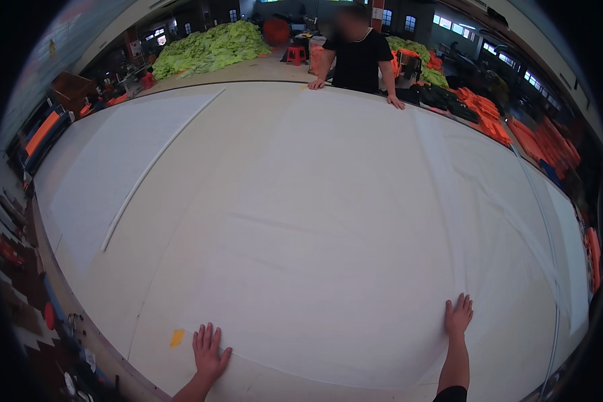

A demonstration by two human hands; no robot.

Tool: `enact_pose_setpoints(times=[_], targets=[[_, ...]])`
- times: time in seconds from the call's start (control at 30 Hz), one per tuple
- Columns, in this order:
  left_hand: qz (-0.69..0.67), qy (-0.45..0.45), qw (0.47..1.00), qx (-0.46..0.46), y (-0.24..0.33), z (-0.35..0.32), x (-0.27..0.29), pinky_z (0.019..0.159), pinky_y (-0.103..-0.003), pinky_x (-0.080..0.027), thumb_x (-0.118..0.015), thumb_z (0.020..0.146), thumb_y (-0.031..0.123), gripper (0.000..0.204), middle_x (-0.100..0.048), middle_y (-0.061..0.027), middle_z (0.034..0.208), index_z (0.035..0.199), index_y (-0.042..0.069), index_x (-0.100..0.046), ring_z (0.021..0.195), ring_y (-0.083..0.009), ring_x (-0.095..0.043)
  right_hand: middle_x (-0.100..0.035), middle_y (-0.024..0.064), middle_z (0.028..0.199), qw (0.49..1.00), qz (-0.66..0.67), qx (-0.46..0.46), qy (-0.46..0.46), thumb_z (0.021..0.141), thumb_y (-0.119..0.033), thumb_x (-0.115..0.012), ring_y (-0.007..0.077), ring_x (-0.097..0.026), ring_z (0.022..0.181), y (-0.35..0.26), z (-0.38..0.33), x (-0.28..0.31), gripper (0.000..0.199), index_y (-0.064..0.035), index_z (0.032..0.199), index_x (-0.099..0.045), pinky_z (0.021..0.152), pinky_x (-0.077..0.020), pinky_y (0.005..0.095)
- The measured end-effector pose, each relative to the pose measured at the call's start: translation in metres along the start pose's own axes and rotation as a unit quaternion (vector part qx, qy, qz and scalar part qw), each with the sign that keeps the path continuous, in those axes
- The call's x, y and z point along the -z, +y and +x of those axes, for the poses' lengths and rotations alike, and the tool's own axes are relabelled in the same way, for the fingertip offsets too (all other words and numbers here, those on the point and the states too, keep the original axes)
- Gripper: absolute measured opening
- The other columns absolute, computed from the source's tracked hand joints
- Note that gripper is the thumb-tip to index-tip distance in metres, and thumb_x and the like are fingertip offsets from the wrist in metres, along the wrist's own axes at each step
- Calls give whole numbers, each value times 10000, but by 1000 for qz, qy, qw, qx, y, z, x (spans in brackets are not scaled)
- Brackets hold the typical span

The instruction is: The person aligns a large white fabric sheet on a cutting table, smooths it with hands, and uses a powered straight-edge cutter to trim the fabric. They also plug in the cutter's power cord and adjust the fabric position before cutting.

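Observation:
A wide sheet of thin white fabric (328, 281) lies spread over the large pale table (174, 221), with folds and ripples toward its right side. My left hand (210, 352) rests on the sheet's near left corner, fingers spread and flat. Just left of it, a small yellow piece of tape (177, 338) sticks to the table. My right hand (459, 313) lies flat on the sheet near a long lengthwise fold, its fingers stretched forward. Neither hand grips anything.
Across the table a person (358, 53) in a black top leans with both hands on the far edge. A long white rod (157, 161) lies at the left. Green garments (214, 48) are heaped beyond; orange garments (482, 110) lie at the far right.

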State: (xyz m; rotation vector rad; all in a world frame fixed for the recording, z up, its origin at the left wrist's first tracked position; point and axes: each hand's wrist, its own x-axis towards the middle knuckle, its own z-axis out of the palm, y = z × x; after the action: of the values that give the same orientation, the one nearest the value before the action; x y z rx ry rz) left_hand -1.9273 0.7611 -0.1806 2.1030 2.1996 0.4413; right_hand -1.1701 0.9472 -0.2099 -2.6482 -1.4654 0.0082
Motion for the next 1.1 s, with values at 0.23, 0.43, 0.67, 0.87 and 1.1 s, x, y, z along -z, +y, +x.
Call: enact_pose_setpoints(times=[0.23,0.43,0.67,0.87,1.1], targets=[[6,20,1000,15,-7,-5,0,1237,-623,-222,-710,927,391,698,-396,-202,1638,1519,71,-525,1517,-444,-329,-308,234,1685,963,50,244,107,979,-347,-685,438,-237,1578,-81,-86,11,729,-39,1581,-412,1251,-220,615],[-6,26,999,24,-11,-7,-2,1242,-614,-218,-702,937,383,690,-383,-191,1649,1524,72,-516,1525,-431,-321,-324,248,1670,930,97,354,-14,960,-420,-696,463,-245,1566,-154,-215,21,726,-36,1536,-478,1247,-192,642],[-7,61,998,34,-18,-10,-7,1248,-601,-215,-692,951,416,666,-402,-165,1638,1514,95,-535,1526,-408,-325,-345,244,1661,919,128,373,-18,975,-443,-683,456,-250,1565,-209,-295,13,700,-36,1517,-508,1249,-177,646],[-9,79,996,44,-23,-12,-7,1245,-598,-227,-665,965,448,662,-426,-168,1619,1505,87,-538,1515,-393,-348,-343,230,1665,902,127,413,-21,981,-400,-687,447,-250,1568,-270,-371,31,676,-42,1525,-504,1258,-179,625],[-54,71,996,31,-37,-21,-15,1272,-578,-204,-614,1013,449,672,-376,-179,1653,1533,42,-491,1543,-387,-313,-359,213,1659,873,121,470,-61,977,-376,-699,425,-269,1565,-339,-471,22,663,-55,1525,-511,1258,-188,623]])
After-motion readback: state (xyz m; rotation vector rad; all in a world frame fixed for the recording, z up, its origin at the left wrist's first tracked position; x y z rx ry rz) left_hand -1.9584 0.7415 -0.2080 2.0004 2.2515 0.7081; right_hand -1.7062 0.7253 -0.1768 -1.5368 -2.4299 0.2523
